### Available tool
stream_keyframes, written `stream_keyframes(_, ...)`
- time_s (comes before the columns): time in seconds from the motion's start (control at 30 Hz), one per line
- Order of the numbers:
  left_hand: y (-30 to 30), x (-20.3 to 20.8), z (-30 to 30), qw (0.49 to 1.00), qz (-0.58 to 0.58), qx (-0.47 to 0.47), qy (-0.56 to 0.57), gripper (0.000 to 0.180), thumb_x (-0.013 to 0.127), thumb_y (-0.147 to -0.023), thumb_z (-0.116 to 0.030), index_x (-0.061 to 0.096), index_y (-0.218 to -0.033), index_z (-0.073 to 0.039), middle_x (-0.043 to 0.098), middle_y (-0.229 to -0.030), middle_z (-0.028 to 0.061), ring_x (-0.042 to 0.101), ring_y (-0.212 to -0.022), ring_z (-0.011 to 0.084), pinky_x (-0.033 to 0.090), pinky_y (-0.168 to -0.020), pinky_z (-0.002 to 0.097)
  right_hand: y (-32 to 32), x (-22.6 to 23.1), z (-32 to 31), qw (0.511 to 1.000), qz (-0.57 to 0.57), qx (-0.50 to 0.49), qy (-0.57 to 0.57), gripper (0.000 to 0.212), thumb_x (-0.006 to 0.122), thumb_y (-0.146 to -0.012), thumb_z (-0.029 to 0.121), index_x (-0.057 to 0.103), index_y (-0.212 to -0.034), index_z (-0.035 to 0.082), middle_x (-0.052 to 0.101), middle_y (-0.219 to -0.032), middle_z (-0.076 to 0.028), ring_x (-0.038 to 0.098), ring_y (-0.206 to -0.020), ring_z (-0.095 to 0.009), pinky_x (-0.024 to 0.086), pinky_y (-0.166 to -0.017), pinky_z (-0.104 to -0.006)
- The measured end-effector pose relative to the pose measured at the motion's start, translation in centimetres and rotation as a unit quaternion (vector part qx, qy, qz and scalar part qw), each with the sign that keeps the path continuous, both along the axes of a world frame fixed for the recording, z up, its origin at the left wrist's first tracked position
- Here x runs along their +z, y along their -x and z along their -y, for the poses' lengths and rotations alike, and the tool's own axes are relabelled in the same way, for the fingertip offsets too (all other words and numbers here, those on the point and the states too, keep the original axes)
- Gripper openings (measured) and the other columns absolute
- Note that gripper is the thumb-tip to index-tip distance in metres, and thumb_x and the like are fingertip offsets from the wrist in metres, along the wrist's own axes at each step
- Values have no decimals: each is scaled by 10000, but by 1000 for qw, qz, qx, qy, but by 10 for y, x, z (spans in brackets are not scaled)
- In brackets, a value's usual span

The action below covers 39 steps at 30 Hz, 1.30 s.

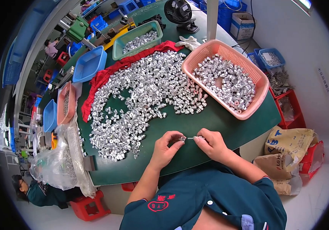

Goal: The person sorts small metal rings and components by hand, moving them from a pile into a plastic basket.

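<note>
Close to the table's near edge, my left hand [165,150] pinches a small silver metal part [182,138] between thumb and fingertips. My right hand [213,145] is closed on a thin rod-shaped tool [190,138], whose tip points left at that part. Whether the tip sits inside the part or only touches it is too small to tell. Beyond my hands, a wide heap of similar silver metal parts [145,86] covers much of the green table [172,128]. A pink basket [244,115] holding more of them stands to the right of the heap.
A red cloth [101,78] borders the heap's far side. Behind it are a green basket [118,51], a blue tray [89,63], a white glove [189,42] and a black fan [177,11]. Plastic bags [59,163] lie at the left edge; a person [45,193] sits beyond.
</note>
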State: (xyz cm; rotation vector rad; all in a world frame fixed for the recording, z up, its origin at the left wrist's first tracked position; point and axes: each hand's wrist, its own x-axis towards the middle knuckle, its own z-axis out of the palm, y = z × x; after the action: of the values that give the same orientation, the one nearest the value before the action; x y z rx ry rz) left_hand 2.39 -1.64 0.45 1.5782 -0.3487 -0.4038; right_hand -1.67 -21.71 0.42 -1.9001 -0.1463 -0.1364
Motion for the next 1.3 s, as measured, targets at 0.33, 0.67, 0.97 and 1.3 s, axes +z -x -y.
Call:
stream_keyframes(0.33, 8, -2, 0, 1000, -14, -10, 2, 202, 649, -837, -25, 598, -1032, -7, 628, -922, 49, 613, -852, 115, 500, -769, 245, 3, 7, -4, 998, -37, 27, 51, 223, 596, -868, 224, 553, -789, 20, 565, -583, -151, 582, -527, -328, 444, -481, -392)
stream_keyframes(0.67, 14, -1, 8, 998, -19, -33, 42, 181, 636, -850, -14, 603, -1027, 6, 630, -943, 62, 612, -869, 124, 501, -778, 254, 6, 6, -9, 996, -4, 62, 65, 272, 557, -903, 266, 543, -796, 16, 552, -595, -157, 571, -552, -348, 437, -513, -420)
stream_keyframes(0.97, 7, -1, 0, 998, -25, 34, -36, 180, 626, -853, -34, 577, -1018, 17, 623, -887, 77, 593, -756, 102, 496, -692, 225, -2, -2, 5, 974, -191, -6, -120, 323, 501, -940, 275, 545, -780, -2, 505, -564, -126, 493, -501, -207, 409, -514, -337)
stream_keyframes(1.3, -51, -10, -5, 987, -81, 136, -12, 140, 512, -923, -161, 530, -987, -38, 585, -815, 63, 579, -685, 118, 467, -558, 238, 3, -16, -1, 989, 84, -49, 109, 199, 624, -837, 183, 537, -719, 49, 524, -532, -108, 551, -477, -284, 417, -450, -375)
